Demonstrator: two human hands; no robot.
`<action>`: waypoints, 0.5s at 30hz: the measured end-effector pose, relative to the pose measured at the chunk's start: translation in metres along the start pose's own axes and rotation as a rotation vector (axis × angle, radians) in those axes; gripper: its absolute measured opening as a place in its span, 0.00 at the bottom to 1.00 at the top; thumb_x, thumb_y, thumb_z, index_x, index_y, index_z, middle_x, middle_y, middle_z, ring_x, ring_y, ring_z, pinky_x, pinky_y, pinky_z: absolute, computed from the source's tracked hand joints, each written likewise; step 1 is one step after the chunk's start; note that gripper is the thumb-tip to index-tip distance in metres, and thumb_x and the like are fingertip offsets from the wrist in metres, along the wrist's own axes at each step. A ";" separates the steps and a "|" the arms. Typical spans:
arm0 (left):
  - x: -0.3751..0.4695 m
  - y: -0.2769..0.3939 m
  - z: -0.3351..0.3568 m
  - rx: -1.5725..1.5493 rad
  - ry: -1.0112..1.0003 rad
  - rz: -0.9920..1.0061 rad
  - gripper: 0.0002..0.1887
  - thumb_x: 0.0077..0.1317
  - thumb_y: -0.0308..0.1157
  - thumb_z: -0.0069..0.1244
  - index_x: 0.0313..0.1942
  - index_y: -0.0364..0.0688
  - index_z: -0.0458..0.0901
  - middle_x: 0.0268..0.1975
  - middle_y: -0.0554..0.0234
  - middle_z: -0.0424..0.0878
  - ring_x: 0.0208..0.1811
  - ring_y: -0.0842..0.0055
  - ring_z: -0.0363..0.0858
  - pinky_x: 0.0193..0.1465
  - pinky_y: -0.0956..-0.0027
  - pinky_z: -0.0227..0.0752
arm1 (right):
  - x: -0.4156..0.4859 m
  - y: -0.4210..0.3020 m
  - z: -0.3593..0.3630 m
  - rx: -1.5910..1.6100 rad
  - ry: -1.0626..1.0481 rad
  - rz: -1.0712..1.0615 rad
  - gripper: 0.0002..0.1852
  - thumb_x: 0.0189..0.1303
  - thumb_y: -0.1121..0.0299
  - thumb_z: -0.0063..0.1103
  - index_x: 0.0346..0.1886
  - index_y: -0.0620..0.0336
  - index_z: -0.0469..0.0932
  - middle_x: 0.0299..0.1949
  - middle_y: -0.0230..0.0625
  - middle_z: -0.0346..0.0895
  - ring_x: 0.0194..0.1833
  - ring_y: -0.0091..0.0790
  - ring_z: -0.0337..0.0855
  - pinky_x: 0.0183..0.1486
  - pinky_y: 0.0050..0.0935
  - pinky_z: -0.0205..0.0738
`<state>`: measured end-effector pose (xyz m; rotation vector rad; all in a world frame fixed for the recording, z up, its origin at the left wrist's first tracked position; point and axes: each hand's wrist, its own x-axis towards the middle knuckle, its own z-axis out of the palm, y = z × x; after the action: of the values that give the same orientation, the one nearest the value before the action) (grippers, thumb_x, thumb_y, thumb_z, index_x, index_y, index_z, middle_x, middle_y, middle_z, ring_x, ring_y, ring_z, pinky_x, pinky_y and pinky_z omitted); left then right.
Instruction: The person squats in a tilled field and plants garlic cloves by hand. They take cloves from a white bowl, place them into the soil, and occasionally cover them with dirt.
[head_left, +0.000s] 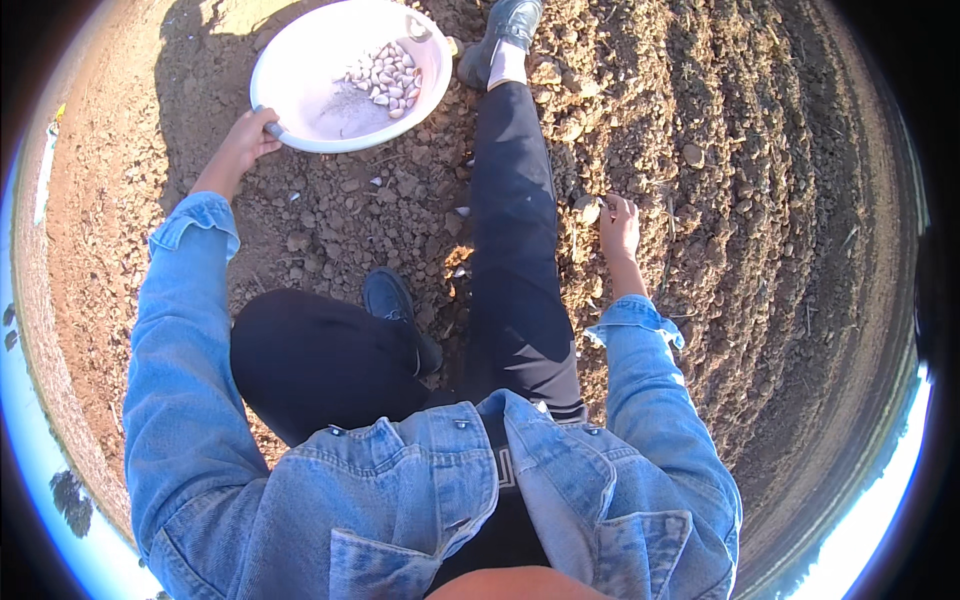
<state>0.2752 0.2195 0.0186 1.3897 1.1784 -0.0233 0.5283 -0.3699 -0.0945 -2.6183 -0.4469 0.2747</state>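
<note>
My left hand (251, 141) grips the grey handle on the near left rim of a white plastic basin (300, 82). The basin tilts towards me, and a small heap of garlic cloves (394, 79) lies on the right side of its inside. My right hand (621, 229) is down at the soil right of my outstretched leg, its fingertips beside a pale clod (587, 209). Whether those fingers hold anything is too small to tell. Between my legs and the basin, single pale cloves lie on the ground, one (463, 211) beside my shin and another (376, 181) further left.
Loose, cloddy soil (337, 217) surrounds me, with ridged rows (750, 225) running along the right. One dark shoe (514, 26) is planted beside the basin; the other (390, 296) is under my bent knee (315, 360). A pale object (46, 172) lies at the far left.
</note>
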 end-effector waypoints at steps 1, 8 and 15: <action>-0.017 -0.011 -0.010 0.056 -0.019 -0.003 0.17 0.58 0.37 0.51 0.46 0.42 0.71 0.37 0.59 0.81 0.37 0.75 0.80 0.43 0.65 0.75 | -0.008 -0.009 -0.007 0.053 -0.031 0.057 0.13 0.61 0.68 0.54 0.49 0.53 0.77 0.48 0.39 0.72 0.47 0.38 0.77 0.51 0.36 0.73; -0.030 -0.028 0.021 1.103 0.698 0.990 0.32 0.56 0.38 0.57 0.61 0.42 0.67 0.60 0.49 0.71 0.61 0.55 0.68 0.64 0.58 0.63 | -0.028 -0.038 -0.022 0.111 0.024 -0.017 0.16 0.62 0.68 0.57 0.53 0.56 0.76 0.46 0.38 0.73 0.39 0.30 0.77 0.46 0.30 0.74; 0.017 -0.066 0.101 1.246 -0.226 0.234 0.47 0.54 0.35 0.61 0.71 0.46 0.50 0.59 0.40 0.71 0.55 0.54 0.77 0.57 0.60 0.72 | 0.020 -0.197 -0.023 0.364 -0.097 -0.369 0.19 0.58 0.72 0.59 0.55 0.59 0.74 0.45 0.40 0.74 0.37 0.30 0.79 0.42 0.28 0.77</action>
<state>0.3039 0.1358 -0.0659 2.5018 0.7636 -0.8458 0.5006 -0.2074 0.0172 -2.1277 -0.8180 0.3254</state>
